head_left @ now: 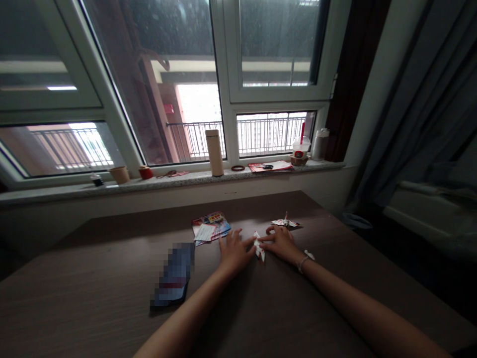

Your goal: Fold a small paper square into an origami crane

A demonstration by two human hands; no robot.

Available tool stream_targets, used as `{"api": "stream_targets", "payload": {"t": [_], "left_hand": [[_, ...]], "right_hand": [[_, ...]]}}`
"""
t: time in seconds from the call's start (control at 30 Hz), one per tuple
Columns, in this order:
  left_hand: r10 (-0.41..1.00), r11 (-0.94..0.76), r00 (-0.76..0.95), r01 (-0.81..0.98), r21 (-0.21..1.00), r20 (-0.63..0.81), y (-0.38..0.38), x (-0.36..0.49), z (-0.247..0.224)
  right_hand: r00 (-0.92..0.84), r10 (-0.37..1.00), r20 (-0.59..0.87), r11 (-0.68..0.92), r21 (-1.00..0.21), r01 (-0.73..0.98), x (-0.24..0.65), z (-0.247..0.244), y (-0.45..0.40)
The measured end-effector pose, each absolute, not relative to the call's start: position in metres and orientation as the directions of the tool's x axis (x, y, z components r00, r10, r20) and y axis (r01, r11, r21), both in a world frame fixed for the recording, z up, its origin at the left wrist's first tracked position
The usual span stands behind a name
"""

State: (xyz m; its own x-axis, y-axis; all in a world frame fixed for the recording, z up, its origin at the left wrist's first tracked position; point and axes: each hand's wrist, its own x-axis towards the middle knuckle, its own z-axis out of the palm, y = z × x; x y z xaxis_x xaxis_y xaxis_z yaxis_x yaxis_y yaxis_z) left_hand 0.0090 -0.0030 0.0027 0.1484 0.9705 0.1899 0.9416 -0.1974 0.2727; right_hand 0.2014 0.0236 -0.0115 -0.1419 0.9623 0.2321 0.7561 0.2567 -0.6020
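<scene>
A small piece of white and red origami paper [258, 247], pointed at its ends, is between my two hands, low over the table. My left hand [235, 252] has its thumb and index finger at the paper's left side, with the other fingers spread. From the right, the thumb and index finger of my right hand [283, 243] meet the same paper; a bracelet circles that wrist. Just beyond the right hand stands a folded paper crane [286, 223] with its wings out. The exact grip of the fingertips is too small to make out fully.
On the brown table [93, 278] lie a phone [173, 276], partly pixelated, and colourful printed packets with a white card [204, 232]. A small white scrap [309, 254] is by my right wrist. The windowsill holds a beige flask [214, 153], scissors [267, 166] on paper and a drink cup [300, 147].
</scene>
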Motion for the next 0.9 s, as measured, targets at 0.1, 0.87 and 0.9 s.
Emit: {"api": "stream_targets", "payload": {"t": [0.1, 0.87, 0.9], "left_hand": [[0.977, -0.191, 0.151, 0.938, 0.288, 0.153, 0.000, 0.007, 0.002], [0.967, -0.237, 0.198, 0.930, 0.281, 0.159, 0.009, 0.005, -0.002], [0.967, -0.240, 0.202, 0.929, 0.282, 0.158, 0.009, 0.005, -0.001]], "right_hand": [[-0.143, 0.968, 0.205, 0.238, -0.577, 0.782, 0.200, -0.009, 0.024], [-0.167, 0.983, 0.071, 0.181, -0.448, 0.876, 0.189, -0.006, 0.026], [-0.166, 0.983, 0.080, 0.184, -0.447, 0.875, 0.189, -0.006, 0.025]]}}
